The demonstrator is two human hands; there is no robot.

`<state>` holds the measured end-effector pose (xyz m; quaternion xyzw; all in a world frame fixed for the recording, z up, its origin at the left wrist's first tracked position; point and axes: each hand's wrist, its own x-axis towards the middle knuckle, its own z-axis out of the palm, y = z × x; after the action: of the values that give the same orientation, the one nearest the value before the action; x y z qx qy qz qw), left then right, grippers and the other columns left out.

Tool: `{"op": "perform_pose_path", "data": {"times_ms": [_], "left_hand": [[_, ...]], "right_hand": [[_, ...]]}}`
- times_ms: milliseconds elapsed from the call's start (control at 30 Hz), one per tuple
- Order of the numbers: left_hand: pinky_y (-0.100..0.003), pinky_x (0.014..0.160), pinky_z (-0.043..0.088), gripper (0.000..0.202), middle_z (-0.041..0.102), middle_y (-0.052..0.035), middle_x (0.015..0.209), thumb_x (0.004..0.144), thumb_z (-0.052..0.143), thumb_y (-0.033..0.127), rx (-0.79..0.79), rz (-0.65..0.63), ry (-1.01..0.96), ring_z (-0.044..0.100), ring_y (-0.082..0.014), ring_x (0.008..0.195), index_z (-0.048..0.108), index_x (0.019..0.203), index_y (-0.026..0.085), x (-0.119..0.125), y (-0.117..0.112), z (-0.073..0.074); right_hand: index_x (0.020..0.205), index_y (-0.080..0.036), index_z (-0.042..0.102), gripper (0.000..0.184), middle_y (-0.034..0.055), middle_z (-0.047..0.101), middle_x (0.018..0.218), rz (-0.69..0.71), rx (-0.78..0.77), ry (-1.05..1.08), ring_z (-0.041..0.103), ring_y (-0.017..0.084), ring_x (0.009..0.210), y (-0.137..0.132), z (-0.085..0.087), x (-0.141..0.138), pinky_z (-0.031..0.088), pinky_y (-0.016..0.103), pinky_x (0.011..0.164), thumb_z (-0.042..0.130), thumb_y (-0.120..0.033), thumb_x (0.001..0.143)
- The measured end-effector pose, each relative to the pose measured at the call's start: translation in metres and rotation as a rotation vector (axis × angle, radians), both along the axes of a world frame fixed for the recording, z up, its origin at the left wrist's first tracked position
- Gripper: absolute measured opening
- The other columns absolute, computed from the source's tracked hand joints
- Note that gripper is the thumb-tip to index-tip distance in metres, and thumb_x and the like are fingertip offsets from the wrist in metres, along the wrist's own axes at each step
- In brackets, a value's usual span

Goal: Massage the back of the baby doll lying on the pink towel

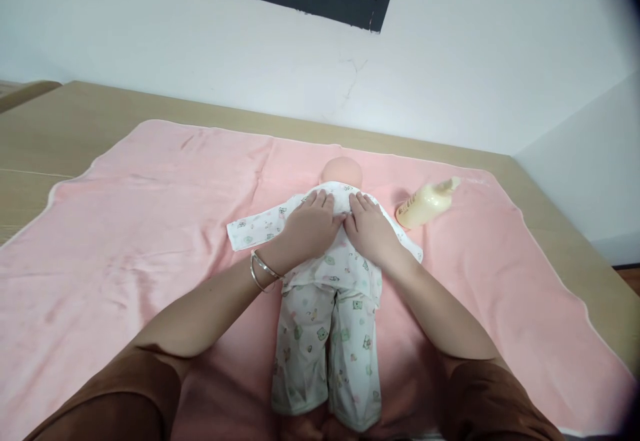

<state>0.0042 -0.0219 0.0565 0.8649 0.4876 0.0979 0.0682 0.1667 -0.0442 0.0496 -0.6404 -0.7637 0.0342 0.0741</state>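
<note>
We look down on two bare hands laid flat on a baby doll (331,271), stretched out on a pink blanket (175,228) over a wooden table (47,134). The left hand (313,224) and the right hand (370,231) press side by side across the doll's upper torso, fingers extended, thumbs meeting or nearly so over its midline; we see neither hand clamped on anything. The doll's long axis runs straight out between the two forearms, its head (341,171) just beyond the fingertips and its patterned trousers (327,341) toward the wearer, so neither hand is clearly nearer. Whether it lies face up or down, we cannot be sure. Left of the doll's trunk, one printed sleeve (257,226) spreads outward; to the doll's right, nearer the right hand, is a cream pump bottle (425,206), pump end pointing away from it.
</note>
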Motion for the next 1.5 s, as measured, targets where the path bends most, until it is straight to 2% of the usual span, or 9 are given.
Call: {"op": "perform_pose_path", "data": {"times_ms": [67,167,300,433,667,1067,1500], "left_hand": [[-0.047,0.123,0.037,0.059,0.049,-0.0258,0.156,0.107,0.04,0.04,0.012,0.015,-0.045,0.04,-0.0349,0.151,0.047,0.148,-0.003,0.002,0.007,-0.007],[-0.053,0.122,0.037,0.059,0.052,-0.0267,0.153,0.107,0.038,0.04,0.057,0.041,-0.103,0.042,-0.0366,0.149,0.047,0.147,-0.002,0.006,0.01,-0.018],[-0.054,0.121,0.036,0.058,0.052,-0.025,0.153,0.106,0.039,0.038,0.109,0.099,-0.141,0.044,-0.0379,0.146,0.047,0.147,-0.001,0.011,0.01,-0.029],[-0.053,0.12,0.036,0.056,0.054,-0.0241,0.151,0.105,0.039,0.039,0.146,0.097,-0.173,0.045,-0.0378,0.145,0.049,0.146,0.002,0.012,0.01,-0.034],[-0.059,0.117,0.037,0.052,0.056,-0.025,0.146,0.104,0.037,0.038,0.156,0.082,-0.198,0.046,-0.0392,0.142,0.05,0.142,0.004,0.011,0.01,-0.036],[-0.058,0.119,0.035,0.051,0.053,-0.0234,0.151,0.105,0.034,0.033,0.136,0.096,-0.176,0.044,-0.0381,0.144,0.049,0.144,0.004,0.011,0.008,-0.033],[-0.055,0.12,0.035,0.055,0.054,-0.0241,0.15,0.102,0.042,0.035,0.144,0.099,-0.143,0.045,-0.0383,0.144,0.048,0.146,0.002,0.012,0.007,-0.031]], "right_hand": [[0.156,-0.001,0.038,0.059,0.0233,0.042,0.162,-0.032,-0.029,0.018,0.034,0.036,0.153,0.004,-0.002,0.0,0.032,0.057,0.122,0.03,-0.029,0.105],[0.157,-0.002,0.038,0.06,0.0219,0.04,0.163,-0.046,-0.033,0.039,0.033,0.036,0.154,0.005,-0.004,-0.001,0.031,0.057,0.123,0.028,-0.031,0.105],[0.155,-0.004,0.042,0.059,0.0216,0.045,0.16,-0.036,0.014,0.051,0.038,0.036,0.151,0.006,-0.007,0.0,0.032,0.057,0.122,0.031,-0.031,0.103],[0.154,-0.004,0.043,0.059,0.0225,0.048,0.157,-0.035,0.044,0.06,0.04,0.035,0.149,0.007,-0.01,0.002,0.034,0.056,0.121,0.032,-0.03,0.102],[0.154,-0.003,0.043,0.06,0.0232,0.048,0.158,-0.023,0.042,0.073,0.04,0.036,0.149,0.007,-0.01,0.002,0.034,0.057,0.12,0.032,-0.031,0.102],[0.154,-0.003,0.042,0.059,0.0228,0.047,0.159,-0.032,0.022,0.061,0.039,0.035,0.15,0.007,-0.008,0.001,0.033,0.056,0.121,0.03,-0.032,0.103],[0.153,-0.004,0.043,0.059,0.0225,0.048,0.157,-0.034,0.033,0.082,0.04,0.033,0.149,0.007,-0.009,0.002,0.033,0.055,0.121,0.022,-0.033,0.107]]}}
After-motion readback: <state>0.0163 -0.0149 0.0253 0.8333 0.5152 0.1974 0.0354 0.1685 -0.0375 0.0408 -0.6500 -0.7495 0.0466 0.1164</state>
